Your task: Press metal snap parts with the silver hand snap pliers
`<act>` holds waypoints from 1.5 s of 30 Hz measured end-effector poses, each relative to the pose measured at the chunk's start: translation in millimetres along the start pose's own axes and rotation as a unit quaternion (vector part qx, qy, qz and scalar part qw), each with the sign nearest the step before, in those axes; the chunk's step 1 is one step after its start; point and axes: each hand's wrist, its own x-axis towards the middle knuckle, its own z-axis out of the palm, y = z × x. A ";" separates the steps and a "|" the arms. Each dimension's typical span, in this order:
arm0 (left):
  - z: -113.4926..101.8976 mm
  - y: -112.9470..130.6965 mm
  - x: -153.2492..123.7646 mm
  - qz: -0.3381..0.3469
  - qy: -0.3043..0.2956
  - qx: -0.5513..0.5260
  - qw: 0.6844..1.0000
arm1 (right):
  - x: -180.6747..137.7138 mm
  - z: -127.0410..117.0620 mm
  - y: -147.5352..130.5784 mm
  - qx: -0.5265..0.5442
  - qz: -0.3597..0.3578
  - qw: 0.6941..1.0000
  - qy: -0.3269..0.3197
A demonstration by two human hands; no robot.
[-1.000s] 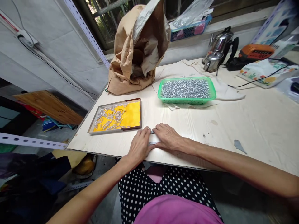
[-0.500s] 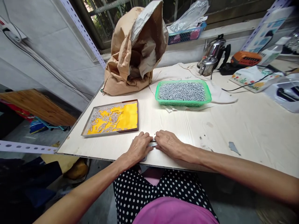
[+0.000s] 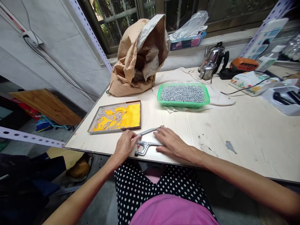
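A silver plier-like hand tool point(image 3: 145, 147) with a C-shaped frame lies at the table's front edge, its two long handles spread apart. At the handle ends is my right hand point(image 3: 172, 142), fingers over the upper handle and thumb side by the lower one. My left hand point(image 3: 125, 144) is closed beside the tool's head, its thumb and fingertips together near the jaw; what they pinch is too small to make out. A red and black part shows at the lower end of the frame. Left of centre, a shallow tray point(image 3: 141, 115) with a yellow lining holds many small metal pins point(image 3: 118, 117).
Behind my hands stands a green plastic basket point(image 3: 184, 104) full of small metal pieces, on a white cloth. An open brown paper bag point(image 3: 131, 78) is at the back left. A steel kettle point(image 3: 214, 54) and an orange battery point(image 3: 245, 64) stand back right.
The tool's handles have spread open, and its head now shows. My left hand has moved left, away from my right hand. The view has shifted slightly.
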 end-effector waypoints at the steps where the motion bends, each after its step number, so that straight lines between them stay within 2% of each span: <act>1: -1.8 -2.8 -5.9 -0.032 -0.014 0.008 0.999 | -0.9 -0.4 -4.4 0.008 0.004 1.000 -0.001; 5: 1.8 0.5 -17.7 -0.126 -0.094 0.013 0.987 | 4.4 2.0 -20.6 0.006 0.036 0.999 -0.020; 9: 9.1 7.4 -9.7 -0.191 -0.132 -0.009 0.973 | 10.3 15.3 -24.7 -0.030 0.029 0.999 -0.008; 13: 2.1 5.0 -3.6 -0.156 -0.180 0.009 0.971 | 10.0 27.2 -20.6 -0.038 0.008 0.999 0.022; 16: -11.8 7.3 -1.3 -0.105 -0.176 0.111 0.973 | 9.7 30.0 -19.0 -0.024 0.009 0.999 0.031; 18: -25.7 15.8 7.3 -0.077 -0.144 0.165 0.973 | 10.4 29.5 -19.3 -0.019 0.011 0.999 0.031; 20: -44.8 32.0 24.9 -0.043 -0.088 0.169 0.981 | 11.7 28.5 -19.9 -0.023 0.013 0.999 0.031; 21: -56.3 42.7 36.4 -0.017 -0.044 0.154 0.987 | 12.3 28.2 -20.0 -0.026 0.015 0.999 0.031; 23: -82.1 65.9 61.8 0.048 0.083 0.111 0.989 | 12.9 29.1 -19.7 -0.030 0.017 0.999 0.034; 25: -106.9 83.1 86.5 0.112 0.209 0.061 0.970 | 12.5 32.5 -18.5 -0.029 0.015 0.999 0.043; 27: -124.1 84.8 107.0 0.141 0.288 0.043 0.946 | 11.5 38.4 -16.4 -0.029 0.008 0.998 0.060; 29: -129.1 67.2 121.0 0.123 0.305 0.066 0.942 | 10.6 45.4 -13.8 -0.032 -0.002 0.996 0.087; 30: -126.8 52.1 124.9 0.092 0.289 0.086 0.949 | 10.4 48.7 -12.6 -0.033 -0.009 0.994 0.101; 32: -114.6 15.2 126.9 -0.009 0.214 0.132 0.968 | 10.6 53.9 -10.5 -0.032 -0.025 0.991 0.129; 34: -96.6 -22.3 122.9 -0.109 0.108 0.156 0.976 | 11.6 57.1 -9.2 -0.029 -0.039 0.987 0.153; 37: -68.7 -63.0 113.9 -0.157 0.030 0.159 0.974 | 13.6 59.4 -8.7 -0.028 -0.053 0.983 0.176; 40: -48.9 -81.1 108.5 -0.171 -0.003 0.157 0.973 | 14.8 60.9 -8.8 -0.027 -0.056 0.980 0.190; 45: -35.3 -86.3 109.6 -0.154 -0.018 0.168 0.973 | 15.9 64.2 -7.8 -0.029 -0.063 0.976 0.207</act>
